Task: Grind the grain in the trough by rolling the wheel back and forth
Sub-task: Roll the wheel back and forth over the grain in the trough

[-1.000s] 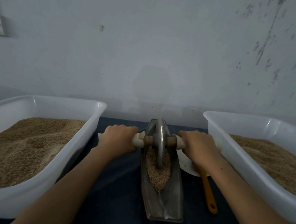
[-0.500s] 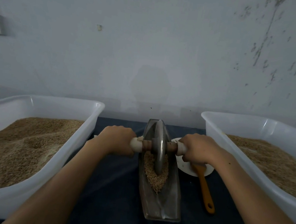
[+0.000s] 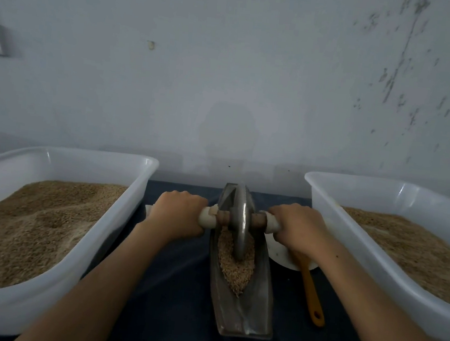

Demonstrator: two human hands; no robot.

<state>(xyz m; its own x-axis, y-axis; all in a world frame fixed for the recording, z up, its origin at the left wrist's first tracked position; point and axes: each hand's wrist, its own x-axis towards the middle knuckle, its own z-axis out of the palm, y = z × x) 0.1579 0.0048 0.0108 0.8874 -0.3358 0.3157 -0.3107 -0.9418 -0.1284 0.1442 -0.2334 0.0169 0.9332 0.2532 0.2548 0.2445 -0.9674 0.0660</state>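
Between the two grain tubs, my left hand [image 3: 179, 214] and right hand [image 3: 297, 228] each grip an axle handle [image 3: 207, 218] of the wheel [image 3: 240, 224], standing in the trough [image 3: 242, 308] on grain [image 3: 235, 271]. It looks heavy, rigid metal; the handle ends suit holding best.

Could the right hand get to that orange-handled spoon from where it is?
Probably yes. The right hand grips the wheel's handle, so it must let go first. The orange-handled spoon lies just beneath and nearer the person, beside the trough, with nothing covering its handle.
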